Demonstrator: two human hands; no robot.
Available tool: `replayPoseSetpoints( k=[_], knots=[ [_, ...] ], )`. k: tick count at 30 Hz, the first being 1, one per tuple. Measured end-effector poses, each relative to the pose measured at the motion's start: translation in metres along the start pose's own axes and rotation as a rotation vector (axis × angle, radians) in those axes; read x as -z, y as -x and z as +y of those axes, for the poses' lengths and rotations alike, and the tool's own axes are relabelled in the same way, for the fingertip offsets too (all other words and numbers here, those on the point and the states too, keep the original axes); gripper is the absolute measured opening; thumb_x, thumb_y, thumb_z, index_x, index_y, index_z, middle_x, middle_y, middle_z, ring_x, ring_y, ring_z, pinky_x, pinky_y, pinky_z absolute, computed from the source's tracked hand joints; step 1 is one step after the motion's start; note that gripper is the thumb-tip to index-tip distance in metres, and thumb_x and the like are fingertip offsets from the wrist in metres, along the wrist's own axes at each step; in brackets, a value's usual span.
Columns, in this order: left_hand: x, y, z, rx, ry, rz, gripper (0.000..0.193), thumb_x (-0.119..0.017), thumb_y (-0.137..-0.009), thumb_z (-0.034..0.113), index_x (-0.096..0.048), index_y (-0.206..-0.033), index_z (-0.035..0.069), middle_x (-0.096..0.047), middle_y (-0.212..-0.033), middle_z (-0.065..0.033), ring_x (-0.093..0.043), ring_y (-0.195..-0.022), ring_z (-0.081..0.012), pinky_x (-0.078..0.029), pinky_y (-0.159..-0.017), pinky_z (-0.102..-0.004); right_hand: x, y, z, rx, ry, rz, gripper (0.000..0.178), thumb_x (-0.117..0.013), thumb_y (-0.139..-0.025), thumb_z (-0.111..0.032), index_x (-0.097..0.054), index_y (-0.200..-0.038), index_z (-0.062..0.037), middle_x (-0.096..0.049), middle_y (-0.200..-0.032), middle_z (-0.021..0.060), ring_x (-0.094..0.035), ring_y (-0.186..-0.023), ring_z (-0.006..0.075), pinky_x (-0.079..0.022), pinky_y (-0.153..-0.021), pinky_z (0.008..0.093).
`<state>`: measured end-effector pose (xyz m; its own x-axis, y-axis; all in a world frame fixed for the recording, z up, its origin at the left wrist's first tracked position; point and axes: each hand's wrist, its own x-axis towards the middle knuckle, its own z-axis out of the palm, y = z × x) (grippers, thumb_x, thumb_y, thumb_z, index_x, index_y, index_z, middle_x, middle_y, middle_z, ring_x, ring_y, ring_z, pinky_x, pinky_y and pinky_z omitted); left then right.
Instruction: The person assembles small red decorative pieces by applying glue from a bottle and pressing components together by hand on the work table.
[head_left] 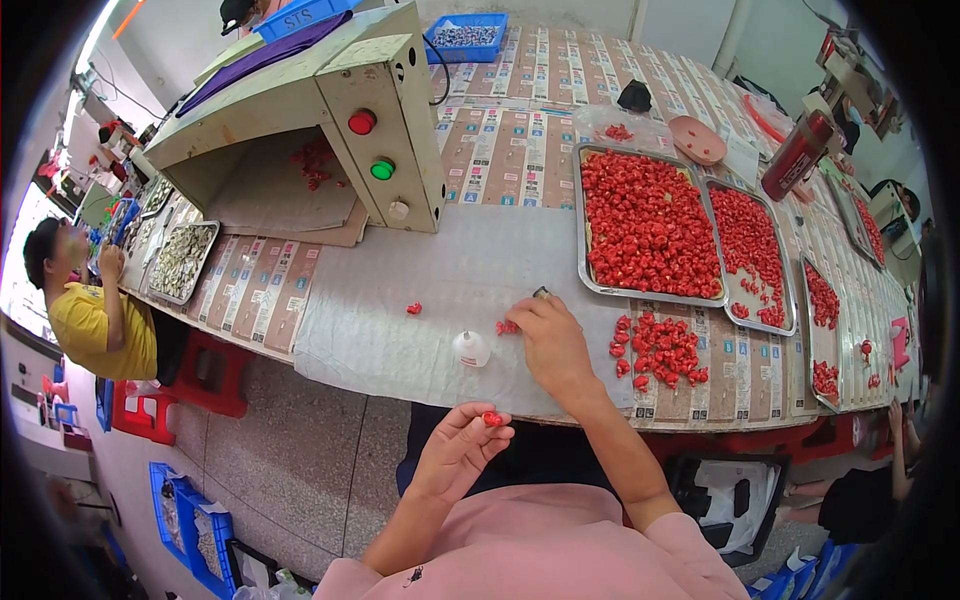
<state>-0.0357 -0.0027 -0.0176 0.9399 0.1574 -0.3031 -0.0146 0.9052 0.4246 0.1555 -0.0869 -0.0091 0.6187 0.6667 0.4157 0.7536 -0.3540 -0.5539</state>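
Note:
My left hand (pixel 458 455) is raised at the table's front edge, pinching a small shiny red piece (pixel 491 419) between thumb and fingertips. My right hand (pixel 552 345) is over the pale sheet, its fingers closed and pointing left. Small red pieces (pixel 506 327) lie at its fingertips; whether they are gripped I cannot tell. A small dark object (pixel 541 293) shows at the far side of that hand, mostly hidden. Between the hands stands a small white round bottle (pixel 470 349). One loose red piece (pixel 414 309) lies farther left. Right of my right hand is a loose pile of red pieces (pixel 665 350).
A metal tray (pixel 583 262) heaped with red pieces stands at back right, with a second tray (pixel 787 322) beside it. A beige machine (pixel 412 150) with red and green buttons stands back left. A dark red flask (pixel 798 155) is far right. A person in yellow (pixel 105 330) sits left.

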Motion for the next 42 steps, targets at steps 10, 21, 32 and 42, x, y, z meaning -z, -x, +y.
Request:
replayPoseSetpoints(
  k=[10,21,32,42],
  knots=[
    [-0.001,-0.002,0.003,-0.015,-0.002,0.015,0.021,-0.055,-0.090,0.004,-0.056,-0.110,0.002,-0.062,-0.108,-0.0133,-0.063,-0.095,-0.0202,-0.053,-0.083,-0.0282,0.009,0.007,-0.005,-0.110,0.040,-0.013,0.015,-0.056,-0.077,0.001,-0.064,-0.089,-0.0027,-0.056,-0.087,0.0153,-0.055,-0.083,0.0323,-0.046,-0.073,0.0369],
    [-0.007,-0.005,0.003,-0.003,-0.046,0.052,0.023,-0.058,-0.087,0.000,-0.056,-0.110,0.003,-0.060,-0.111,-0.0131,-0.062,-0.098,-0.0199,-0.052,-0.086,-0.0294,0.047,0.057,-0.020,-0.644,-1.088,-0.206,0.014,-0.068,-0.079,-0.002,-0.063,-0.092,0.0011,-0.059,-0.092,0.0046,-0.059,-0.081,0.0103,-0.048,-0.072,0.0234],
    [-0.012,-0.007,-0.004,-0.066,-0.192,0.053,0.023,-0.058,-0.087,0.002,-0.056,-0.110,0.000,-0.060,-0.110,-0.0108,-0.061,-0.099,-0.0183,-0.050,-0.088,-0.0290,0.039,0.079,-0.035,-0.679,-1.255,-0.141,0.015,-0.070,-0.077,0.000,-0.062,-0.091,0.0026,-0.062,-0.087,0.0094,-0.065,-0.075,0.0171,-0.053,-0.064,0.0240],
    [-0.012,-0.009,-0.009,-0.068,-0.198,0.048,0.022,-0.058,-0.087,-0.001,-0.057,-0.109,0.000,-0.061,-0.107,-0.0108,-0.060,-0.099,-0.0189,-0.050,-0.088,-0.0292,0.034,0.086,-0.039,-0.424,-1.039,-0.050,0.014,-0.065,-0.079,0.005,-0.064,-0.093,0.0021,-0.062,-0.096,0.0085,-0.060,-0.089,0.0145,-0.050,-0.074,0.0244]
  ],
)
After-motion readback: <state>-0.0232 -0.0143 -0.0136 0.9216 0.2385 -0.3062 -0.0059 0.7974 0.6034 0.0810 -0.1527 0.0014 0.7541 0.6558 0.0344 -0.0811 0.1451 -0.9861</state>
